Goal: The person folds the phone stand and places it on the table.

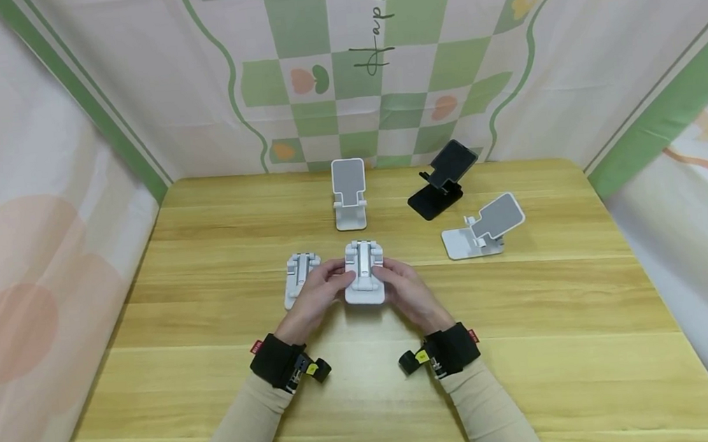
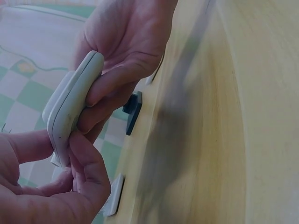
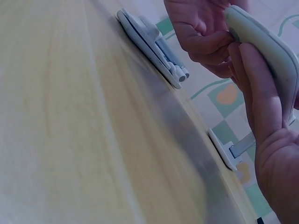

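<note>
Both hands hold a folded white phone stand [image 1: 363,273] raised above the table, its hinged arm side facing up. My left hand [image 1: 320,290] grips its left edge, thumb on top and fingers curled beneath. On the right edge, my right hand [image 1: 408,289] pinches it the same way. The wrist views show the stand's smooth underside [image 2: 74,109] with fingertips of both hands against it. A second folded white phone stand [image 1: 295,282] lies on the table just left of the left hand, which partly overlaps it in the head view.
Farther back stand an unfolded white phone stand [image 1: 349,193] and an unfolded black one [image 1: 443,179]. Another unfolded white stand [image 1: 484,229] is at the right. All rest on the wooden table [image 1: 218,401], with a patterned curtain [image 1: 360,73] behind its back edge.
</note>
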Demonstrator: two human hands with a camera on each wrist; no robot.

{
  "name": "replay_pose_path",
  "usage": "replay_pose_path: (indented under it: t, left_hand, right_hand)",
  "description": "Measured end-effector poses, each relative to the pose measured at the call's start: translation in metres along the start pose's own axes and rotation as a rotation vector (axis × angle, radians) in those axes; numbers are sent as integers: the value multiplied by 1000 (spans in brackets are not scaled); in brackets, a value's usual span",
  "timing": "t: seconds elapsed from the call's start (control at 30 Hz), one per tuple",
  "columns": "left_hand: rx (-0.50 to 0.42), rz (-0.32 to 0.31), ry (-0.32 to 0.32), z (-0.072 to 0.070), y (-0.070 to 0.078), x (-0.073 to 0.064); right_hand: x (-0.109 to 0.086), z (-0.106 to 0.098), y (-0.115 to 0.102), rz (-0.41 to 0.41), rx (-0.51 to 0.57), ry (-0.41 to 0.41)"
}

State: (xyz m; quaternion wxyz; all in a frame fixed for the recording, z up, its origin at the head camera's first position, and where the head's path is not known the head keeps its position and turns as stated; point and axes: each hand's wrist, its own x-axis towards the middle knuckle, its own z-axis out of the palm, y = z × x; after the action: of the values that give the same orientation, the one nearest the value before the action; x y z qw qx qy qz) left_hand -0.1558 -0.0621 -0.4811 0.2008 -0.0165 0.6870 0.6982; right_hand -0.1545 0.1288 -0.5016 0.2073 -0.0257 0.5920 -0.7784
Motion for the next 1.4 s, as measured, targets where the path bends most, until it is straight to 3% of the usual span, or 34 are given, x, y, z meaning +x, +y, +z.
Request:
replay_pose_path:
  t: [0.2,0.4,0.57,0.67,0.8,0.93,1.4]
  left_hand:
    - [30,28,26,0,-1,-3]
    - [75,80,73,0,-2,-7]
    - [97,82,112,-3,-3,-9]
    - [113,87,169,-6,-3,-11]
    - [124,156,277,-14,-1,-13]
    - [67,218,330,-25,3,-14]
    - [8,200,379,-36,5,-19]
  right_hand:
    - [0,2,-1,7,-22,19]
    - [2,5,-2,20,-53,108]
    - [5,5,-2,30,-106,129]
    - [7,5,-2,42,-120,130]
    - [9,5,-1,58,-152,139]
    - [12,4,3,81,-200,127]
    - [25,9,0,137,-383,143]
